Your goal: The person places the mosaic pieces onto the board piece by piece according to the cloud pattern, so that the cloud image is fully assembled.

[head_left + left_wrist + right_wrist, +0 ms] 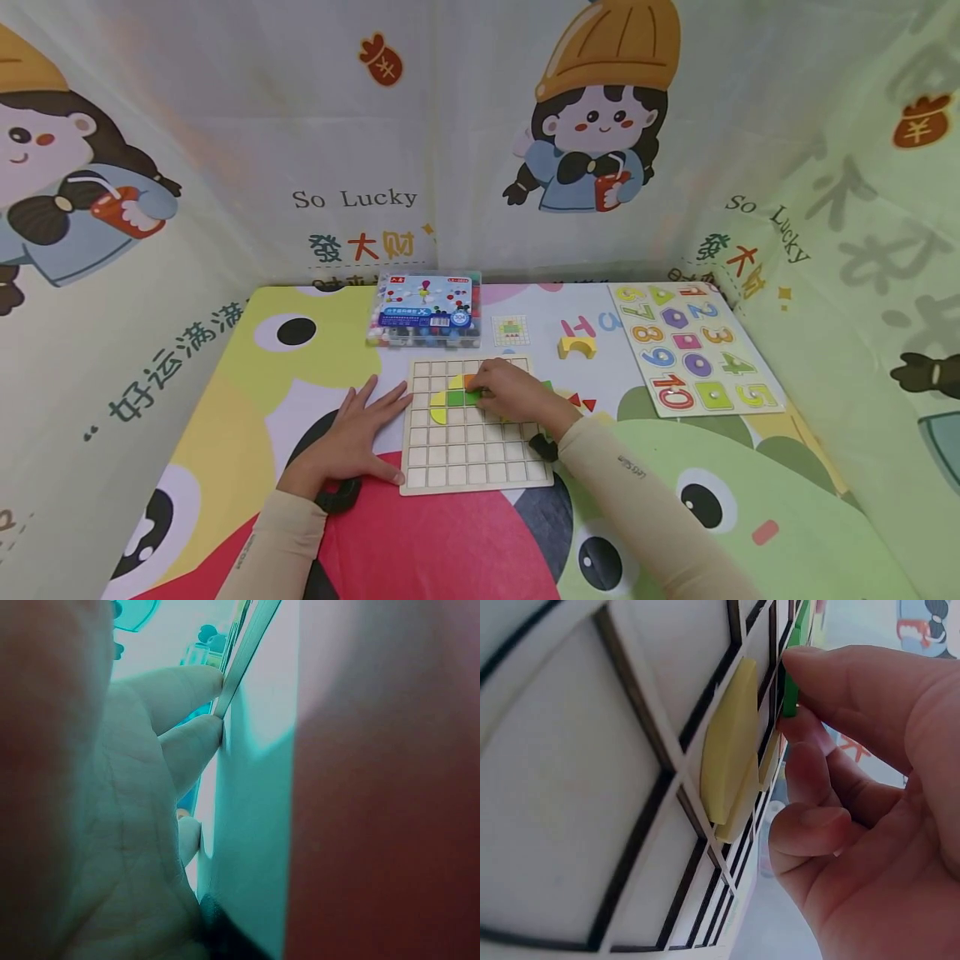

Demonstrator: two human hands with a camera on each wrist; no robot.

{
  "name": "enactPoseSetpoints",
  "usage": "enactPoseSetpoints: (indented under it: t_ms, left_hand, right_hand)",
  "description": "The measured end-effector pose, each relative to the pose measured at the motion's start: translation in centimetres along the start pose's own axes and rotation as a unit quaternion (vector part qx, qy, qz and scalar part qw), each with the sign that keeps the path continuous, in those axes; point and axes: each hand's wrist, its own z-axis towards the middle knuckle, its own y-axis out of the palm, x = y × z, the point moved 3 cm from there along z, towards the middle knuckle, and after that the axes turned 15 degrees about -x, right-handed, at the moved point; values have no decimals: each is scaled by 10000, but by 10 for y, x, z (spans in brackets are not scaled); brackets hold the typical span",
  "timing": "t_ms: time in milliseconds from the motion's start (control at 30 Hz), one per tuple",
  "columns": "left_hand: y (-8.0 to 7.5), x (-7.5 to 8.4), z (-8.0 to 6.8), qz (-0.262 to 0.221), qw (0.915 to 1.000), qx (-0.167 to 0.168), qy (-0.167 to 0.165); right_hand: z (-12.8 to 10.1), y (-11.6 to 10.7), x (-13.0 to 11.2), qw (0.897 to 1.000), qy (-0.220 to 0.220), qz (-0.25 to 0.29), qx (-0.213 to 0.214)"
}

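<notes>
A wooden grid board (pixel 476 457) lies on the table with yellow pieces (pixel 438 408), green tiles (pixel 456 398) and an orange piece (pixel 470 381) in its upper cells. My left hand (pixel 341 450) spreads flat on the table, and its fingertips touch the board's left edge (pixel 244 664) in the left wrist view. Over the upper right of the grid, my right hand (pixel 517 393) pinches a green tile (pixel 791 694) between thumb and forefinger at the board's surface. Two yellow pieces (pixel 731 742) sit near it in the right wrist view. The hand hides several cells.
Behind the board stand a clear plastic box (pixel 425 310) and a small pattern card (pixel 511 331). A yellow arch block (pixel 577 347) and red triangles (pixel 589 405) lie to the right. Farther right is a number puzzle board (pixel 697 350).
</notes>
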Motion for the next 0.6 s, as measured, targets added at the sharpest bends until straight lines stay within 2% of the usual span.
enactPoseSetpoints:
  t_ms: [600]
  left_hand:
    - [0,-1,0,-44,10000,-4,-20]
  right_hand:
    - [-2,2,-3,9994,174,229,194]
